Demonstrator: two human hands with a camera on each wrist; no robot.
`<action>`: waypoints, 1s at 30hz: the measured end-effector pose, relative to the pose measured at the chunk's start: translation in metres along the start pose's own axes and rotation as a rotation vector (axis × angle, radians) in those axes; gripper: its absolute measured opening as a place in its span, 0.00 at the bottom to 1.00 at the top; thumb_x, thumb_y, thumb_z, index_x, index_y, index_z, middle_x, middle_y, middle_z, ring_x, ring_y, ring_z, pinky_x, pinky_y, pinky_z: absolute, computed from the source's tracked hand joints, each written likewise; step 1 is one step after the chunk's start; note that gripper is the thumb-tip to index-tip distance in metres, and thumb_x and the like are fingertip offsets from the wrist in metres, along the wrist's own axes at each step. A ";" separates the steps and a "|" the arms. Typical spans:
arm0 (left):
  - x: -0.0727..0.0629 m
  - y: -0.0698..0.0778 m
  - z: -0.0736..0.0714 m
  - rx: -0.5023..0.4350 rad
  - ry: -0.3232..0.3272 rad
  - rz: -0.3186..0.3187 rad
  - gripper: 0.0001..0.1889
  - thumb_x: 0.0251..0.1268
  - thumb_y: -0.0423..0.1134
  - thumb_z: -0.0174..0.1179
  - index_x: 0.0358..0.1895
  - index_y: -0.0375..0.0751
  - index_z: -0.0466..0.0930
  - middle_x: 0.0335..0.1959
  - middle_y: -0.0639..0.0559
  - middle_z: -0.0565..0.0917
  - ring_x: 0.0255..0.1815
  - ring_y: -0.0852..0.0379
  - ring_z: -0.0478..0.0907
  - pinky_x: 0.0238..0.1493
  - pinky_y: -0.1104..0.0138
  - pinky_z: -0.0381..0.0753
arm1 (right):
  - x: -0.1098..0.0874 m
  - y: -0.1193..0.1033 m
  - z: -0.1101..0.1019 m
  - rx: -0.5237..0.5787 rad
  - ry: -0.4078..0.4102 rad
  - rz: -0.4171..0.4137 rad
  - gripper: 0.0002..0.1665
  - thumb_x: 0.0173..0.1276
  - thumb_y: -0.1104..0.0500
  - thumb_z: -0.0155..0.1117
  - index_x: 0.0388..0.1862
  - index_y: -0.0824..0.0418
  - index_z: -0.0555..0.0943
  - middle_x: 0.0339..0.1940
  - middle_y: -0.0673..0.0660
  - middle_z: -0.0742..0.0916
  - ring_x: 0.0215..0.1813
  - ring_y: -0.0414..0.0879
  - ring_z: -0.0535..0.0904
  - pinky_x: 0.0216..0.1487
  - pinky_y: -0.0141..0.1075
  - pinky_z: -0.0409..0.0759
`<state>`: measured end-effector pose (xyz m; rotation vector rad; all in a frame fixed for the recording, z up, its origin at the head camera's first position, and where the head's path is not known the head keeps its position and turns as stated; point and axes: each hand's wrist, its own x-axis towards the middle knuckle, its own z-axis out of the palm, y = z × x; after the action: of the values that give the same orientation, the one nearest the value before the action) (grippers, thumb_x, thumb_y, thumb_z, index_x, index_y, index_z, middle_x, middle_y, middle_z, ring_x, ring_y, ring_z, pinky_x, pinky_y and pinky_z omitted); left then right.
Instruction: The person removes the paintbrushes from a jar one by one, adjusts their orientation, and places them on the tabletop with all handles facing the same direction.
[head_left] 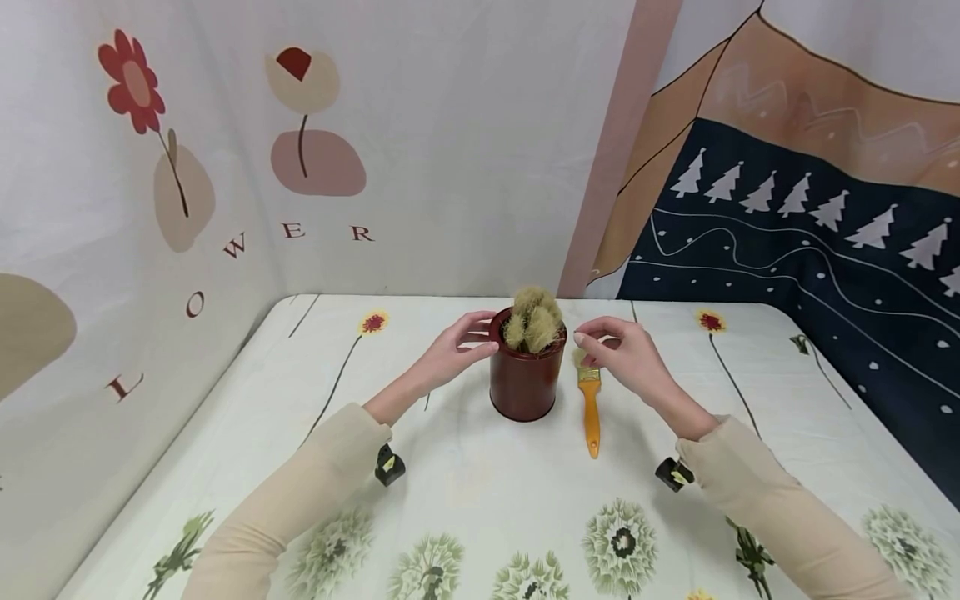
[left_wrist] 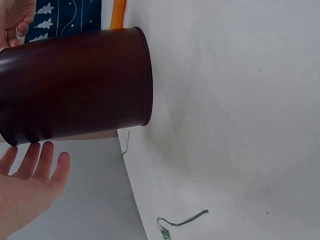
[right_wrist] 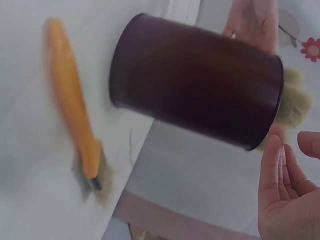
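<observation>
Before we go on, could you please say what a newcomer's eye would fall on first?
Probably the dark red pot with its fuzzy plant, between the left hand and right hand at the middle of the head view. Next, likely, the orange-handled brush on the flower-printed cloth to the pot's right, then the red flower on the backdrop at upper left.

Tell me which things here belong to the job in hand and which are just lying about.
Likely part of the job:
dark red pot
fuzzy plant in it
left hand, at its rim
right hand, near its rim

Probably just lying about:
orange-handled brush, beside the pot, held by neither hand
</observation>
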<state>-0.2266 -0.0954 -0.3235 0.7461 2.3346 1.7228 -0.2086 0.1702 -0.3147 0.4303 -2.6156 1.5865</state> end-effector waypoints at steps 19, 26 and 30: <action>0.000 0.000 0.001 0.012 0.002 -0.001 0.26 0.62 0.35 0.53 0.63 0.34 0.58 0.55 0.37 0.67 0.55 0.44 0.65 0.53 0.57 0.66 | -0.001 -0.010 0.039 0.008 0.128 -0.091 0.23 0.53 0.43 0.64 0.39 0.60 0.79 0.28 0.54 0.79 0.23 0.45 0.75 0.22 0.34 0.75; 0.000 0.001 0.001 0.013 0.002 -0.009 0.26 0.62 0.35 0.53 0.63 0.34 0.58 0.56 0.37 0.67 0.55 0.45 0.65 0.54 0.57 0.66 | 0.000 -0.016 0.042 -0.023 0.169 -0.124 0.15 0.58 0.51 0.62 0.35 0.62 0.80 0.25 0.54 0.80 0.21 0.50 0.76 0.23 0.33 0.76; 0.000 0.000 0.001 0.017 0.003 -0.006 0.26 0.62 0.35 0.53 0.63 0.34 0.58 0.55 0.37 0.67 0.55 0.44 0.65 0.53 0.56 0.66 | 0.000 -0.017 0.040 -0.054 0.178 -0.137 0.12 0.60 0.55 0.60 0.36 0.63 0.81 0.25 0.55 0.81 0.20 0.45 0.75 0.21 0.31 0.74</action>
<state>-0.2263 -0.0945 -0.3235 0.7394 2.3539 1.7042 -0.2004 0.1274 -0.3190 0.4338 -2.4350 1.4375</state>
